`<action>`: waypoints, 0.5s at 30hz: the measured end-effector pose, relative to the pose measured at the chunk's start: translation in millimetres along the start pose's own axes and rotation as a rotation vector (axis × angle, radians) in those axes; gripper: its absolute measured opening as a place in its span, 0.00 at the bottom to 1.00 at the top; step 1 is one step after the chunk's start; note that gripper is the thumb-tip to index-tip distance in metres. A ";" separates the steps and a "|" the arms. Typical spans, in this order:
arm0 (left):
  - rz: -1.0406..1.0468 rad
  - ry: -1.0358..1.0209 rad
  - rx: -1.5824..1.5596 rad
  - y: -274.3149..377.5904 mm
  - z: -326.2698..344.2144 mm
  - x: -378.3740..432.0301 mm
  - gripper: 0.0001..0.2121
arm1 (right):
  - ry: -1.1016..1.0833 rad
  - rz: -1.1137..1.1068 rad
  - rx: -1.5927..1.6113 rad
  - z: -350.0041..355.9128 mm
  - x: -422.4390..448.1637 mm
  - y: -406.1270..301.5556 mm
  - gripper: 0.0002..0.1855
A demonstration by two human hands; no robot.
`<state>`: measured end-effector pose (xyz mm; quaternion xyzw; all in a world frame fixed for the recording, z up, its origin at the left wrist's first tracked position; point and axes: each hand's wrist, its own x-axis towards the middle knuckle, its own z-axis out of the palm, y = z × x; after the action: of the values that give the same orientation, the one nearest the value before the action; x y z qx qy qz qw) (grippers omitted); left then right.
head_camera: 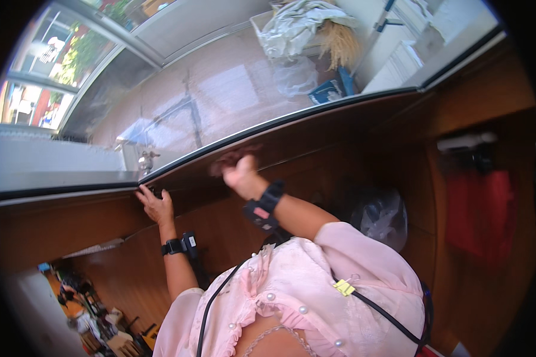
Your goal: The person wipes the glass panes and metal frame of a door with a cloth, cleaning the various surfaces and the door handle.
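My left hand (156, 206) is raised at the left, fingers spread, its fingertips at the brown wooden edge under the black strip of the glass frame (138, 182). Further right, my right hand (241, 176) reaches to the dark underside of the same frame. Its fingers are blurred and shaded, over a dark reddish patch; whether they hold a cloth cannot be told. Both wrists wear black straps with small devices. A metal tap (146, 161) stands behind the frame, close above my left hand.
Beyond the frame lie a tiled floor (169, 107), a white bin with crumpled fabric (295, 26), a straw broom head (339, 44) and a blue dustpan (328, 91). A clear plastic bag (381, 218) and a red cloth (480, 214) are at the right. Assorted clutter (94, 321) sits lower left.
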<state>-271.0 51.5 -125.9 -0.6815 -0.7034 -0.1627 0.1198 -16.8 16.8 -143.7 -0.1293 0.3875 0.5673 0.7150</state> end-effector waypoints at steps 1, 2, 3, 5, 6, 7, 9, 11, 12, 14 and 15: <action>0.000 -0.013 -0.019 -5.1 1.4 -1.0 0.35 | 0.059 0.013 -0.015 1.3 3.0 14.0 0.21; -0.003 -0.016 -0.031 -9.5 1.2 -2.6 0.35 | 0.044 0.051 -0.007 -1.9 8.2 6.8 0.21; 0.001 -0.021 -0.043 -12.2 1.7 -2.2 0.34 | 0.026 0.086 0.008 -7.8 17.6 -2.2 0.20; 0.003 -0.028 -0.052 -17.4 4.1 -3.1 0.34 | -0.016 0.063 0.011 -10.1 21.0 -32.8 0.18; 0.011 -0.023 -0.054 -19.1 4.2 -4.2 0.34 | 0.039 0.112 0.068 -9.7 34.9 -68.8 0.18; 0.019 -0.007 -0.044 -24.3 8.3 -6.5 0.34 | 0.204 -0.120 -0.016 18.1 11.1 -97.6 0.18; -0.009 -0.037 -0.029 -15.5 3.4 -3.2 0.33 | 0.120 -0.313 0.029 28.6 6.2 -187.0 0.17; -0.026 -0.079 0.007 -9.2 -2.3 0.2 0.33 | 0.092 -0.803 0.098 62.1 -2.6 -270.8 0.19; -0.023 -0.064 0.019 -8.0 -2.2 -1.1 0.33 | 0.073 -0.874 -0.024 68.1 -8.9 -307.0 0.19; -0.005 -0.022 0.049 -16.4 3.6 0.0 0.34 | 0.050 -1.027 -0.251 80.7 -22.2 -378.9 0.18; -0.030 -0.051 0.062 -16.0 3.7 1.2 0.34 | -0.029 -1.100 -0.213 81.2 -22.8 -396.4 0.15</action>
<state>-286.8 53.8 -129.9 -0.6709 -0.7210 -0.1250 0.1204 376.4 -76.6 -174.6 -0.3759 0.1936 0.1483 0.8940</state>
